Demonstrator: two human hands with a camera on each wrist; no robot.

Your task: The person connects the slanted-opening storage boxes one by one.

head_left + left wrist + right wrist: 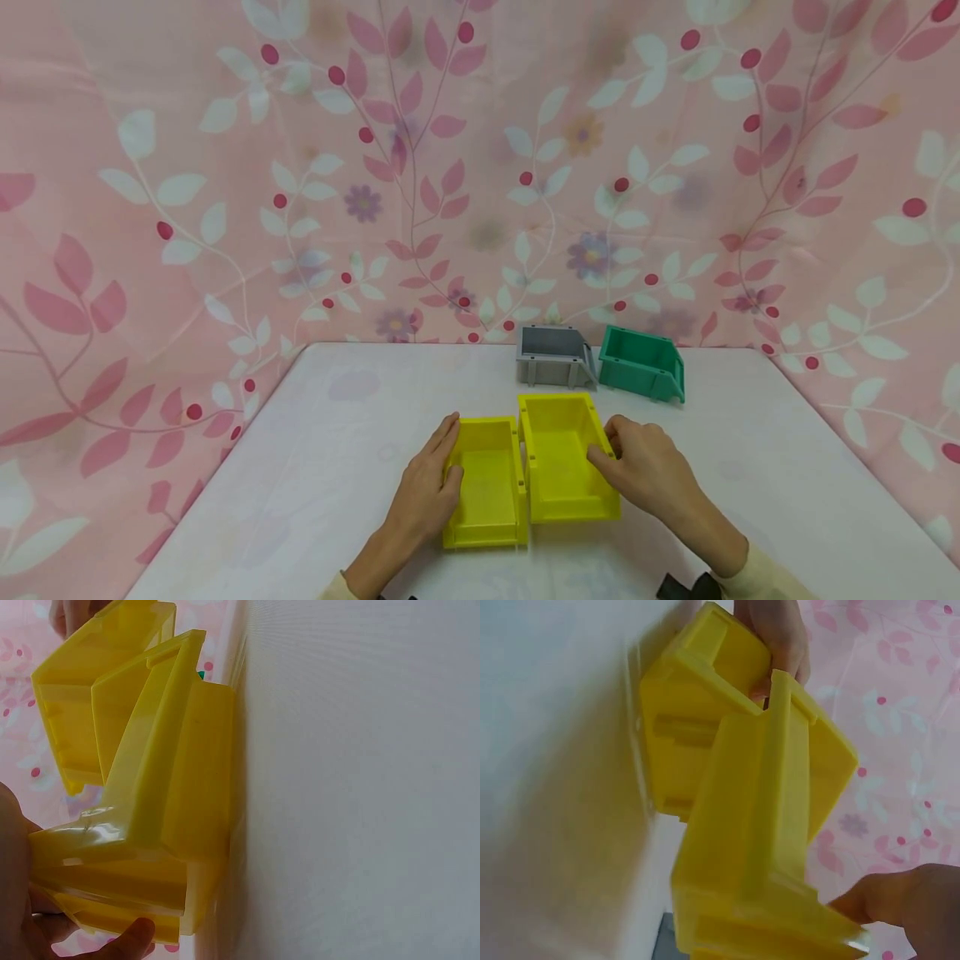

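Two yellow plastic bins are side by side near the front middle. The left yellow bin [483, 537] stands on the table, and my left hand [423, 492] grips its left wall, thumb over the rim. My right hand [648, 467] pinches the right wall of the other yellow bin [573, 508], thumb inside. That right bin sits a little farther back, slightly turned and raised off the table, its side close against the left bin. In the right wrist view the raised bin [727, 825] overlaps the lower one [679, 750].
Behind the yellow bins stand a grey bin [555, 369] and a green bin [641, 367], close together near the table's back edge. A white cloth covers the table [300, 483]. A pink floral curtain [480, 167] hangs behind and at both sides.
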